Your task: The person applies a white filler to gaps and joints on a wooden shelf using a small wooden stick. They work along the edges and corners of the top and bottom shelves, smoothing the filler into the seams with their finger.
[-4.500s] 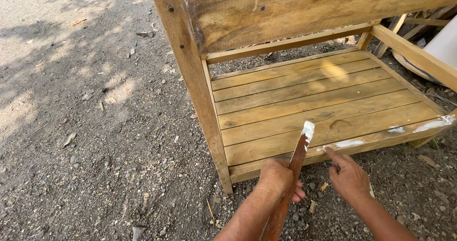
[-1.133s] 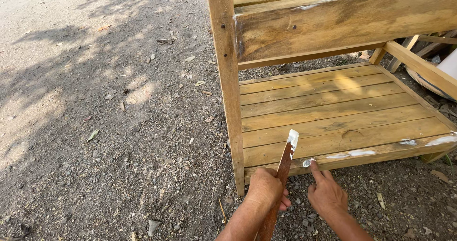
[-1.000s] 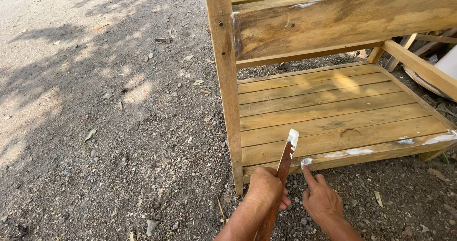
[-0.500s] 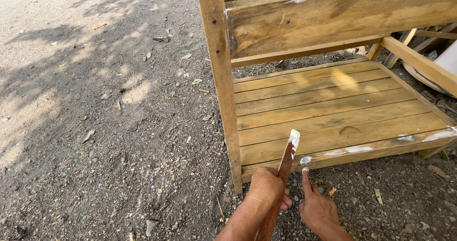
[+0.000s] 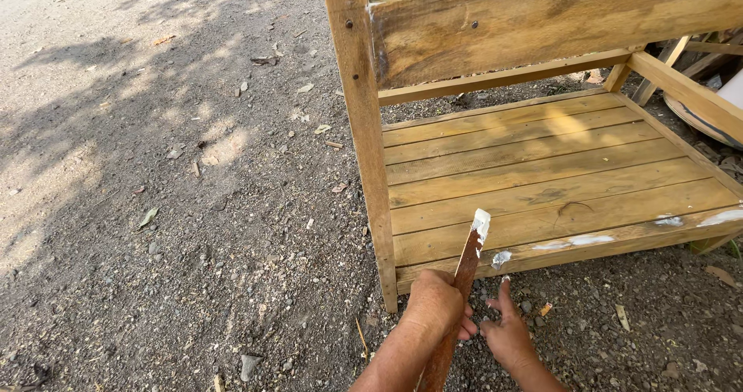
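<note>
Left hand [image 5: 435, 308]: clenching the wooden stick [image 5: 464, 272], filler-tipped.
Right hand [image 5: 508, 335]: released, its finger dabbing white filler [image 5: 501, 258] on the shelf edge [image 5: 619, 245].
Risk: filler may be smearing past the gap or dropping onto the gravel [image 5: 232, 268].

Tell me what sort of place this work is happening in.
Probably an outdoor yard used for rough woodwork. The ground is bare gravelly dirt with tree shade, an unfinished slatted wooden frame stands on it, and the left hand holds a wooden stick tipped with white paste.

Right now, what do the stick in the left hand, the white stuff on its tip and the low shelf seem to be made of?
The stick looks like bare reddish-brown wood, rough and flat. The white stuff seems a soft paste, perhaps putty or filler; it clings in lumps. The low shelf is plank wood with visible grain, yellowish, maybe stained or varnished.
</note>
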